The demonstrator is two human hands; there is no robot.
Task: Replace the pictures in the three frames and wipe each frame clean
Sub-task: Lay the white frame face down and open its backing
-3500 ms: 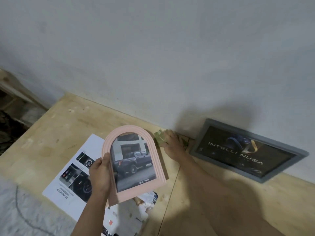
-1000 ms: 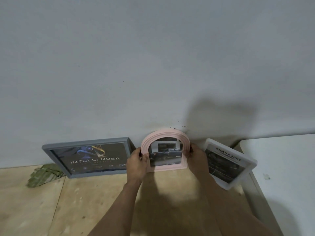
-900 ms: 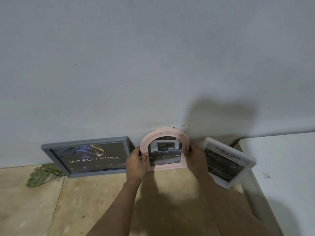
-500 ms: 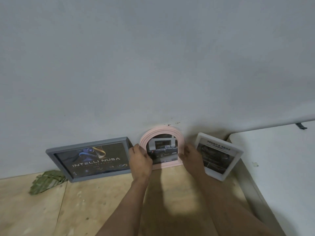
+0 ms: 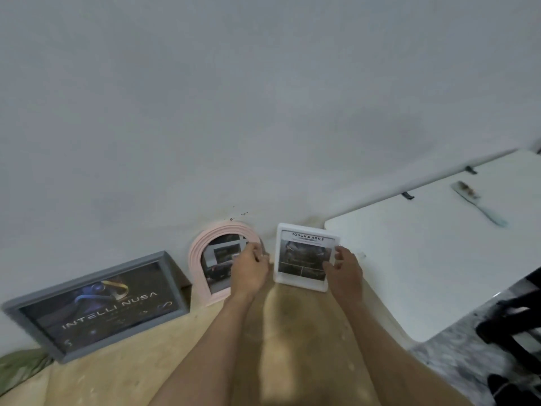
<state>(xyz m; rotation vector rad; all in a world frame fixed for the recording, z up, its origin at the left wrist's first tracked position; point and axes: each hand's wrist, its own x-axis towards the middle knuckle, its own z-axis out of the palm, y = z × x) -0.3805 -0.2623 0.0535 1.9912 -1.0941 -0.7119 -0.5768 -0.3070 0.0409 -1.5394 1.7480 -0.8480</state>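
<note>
White plastic frames the "Tough & Agile" print as I steady the small white frame (image 5: pixel 306 256) at the back of the plywood counter (image 5: pixel 131 373), its top tipped toward the grey wall (image 5: pixel 263 98) so that it can stand on its own. My right hand (image 5: pixel 344 272) curls its fingers round the frame's right edge, thumb on the front. My left hand (image 5: pixel 250 269) reaches toward the frame's left edge with fingers bent, partly covering the pink arched frame (image 5: pixel 210 259) just beside it; whether those fingers actually grip either frame I cannot tell. The arched frame, showing a dark pickup truck, leans on the wall between the white frame and the grey landscape frame (image 5: pixel 96 303) lettered "Intelli Nusa", which also rests tilted against the wall. All three frames line up in a row along the wall, each with a print inside, so I judge the job is near its end, with only the straightening of this last frame left. A green cloth (image 5: pixel 17 366) lies at the counter's far left. On the white table (image 5: pixel 439 253) to the right lies a pale brush (image 5: pixel 477 205).
</note>
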